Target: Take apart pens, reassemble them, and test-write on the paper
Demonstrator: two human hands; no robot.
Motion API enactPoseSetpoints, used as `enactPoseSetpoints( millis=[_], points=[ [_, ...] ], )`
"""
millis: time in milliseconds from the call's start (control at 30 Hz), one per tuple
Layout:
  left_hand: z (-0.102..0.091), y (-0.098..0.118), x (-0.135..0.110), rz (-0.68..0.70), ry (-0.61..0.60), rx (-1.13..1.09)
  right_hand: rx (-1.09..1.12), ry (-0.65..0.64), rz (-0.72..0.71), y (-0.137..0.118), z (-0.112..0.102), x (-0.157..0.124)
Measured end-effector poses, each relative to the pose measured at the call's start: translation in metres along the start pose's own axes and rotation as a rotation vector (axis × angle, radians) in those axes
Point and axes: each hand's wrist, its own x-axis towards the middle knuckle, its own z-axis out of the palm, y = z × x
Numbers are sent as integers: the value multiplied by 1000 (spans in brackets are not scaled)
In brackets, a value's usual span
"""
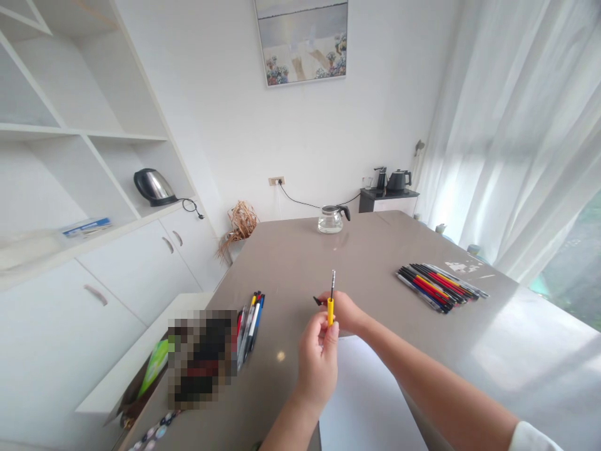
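Observation:
Upright in my left hand (317,354), pinched between thumb and fingers, is a yellow pen barrel (330,312). A thin dark refill (333,283) sticks up out of its top. Just behind it, my right hand (348,312) is closed, its fingers partly hidden by the barrel and the left hand. A small black pen part (318,301) juts out to the left from the right fingers. Below both hands, white paper (369,401) lies on the table.
Many pens (439,287) lie bunched on the table (282,263) at right. A smaller pen row (251,326) lies left, beside a blurred dark object (206,357). A glass pot (330,220) stands at the far edge.

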Motion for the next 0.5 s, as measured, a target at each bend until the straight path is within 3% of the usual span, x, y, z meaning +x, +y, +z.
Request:
enactPoseSetpoints(
  millis=[167, 267, 367, 500],
  points=[
    [4, -2, -1, -24, -69, 80, 157, 201, 37, 2, -47, -36],
    [6, -4, -1, -28, -100, 134, 481, 358, 6, 6, -71, -63],
    [7, -7, 1, -32, -142, 188, 687, 465, -9, 14, -85, -80],
    [8, -12, 3, -49, -201, 253, 841, 495, 9, 26, -91, -89]
  ],
)
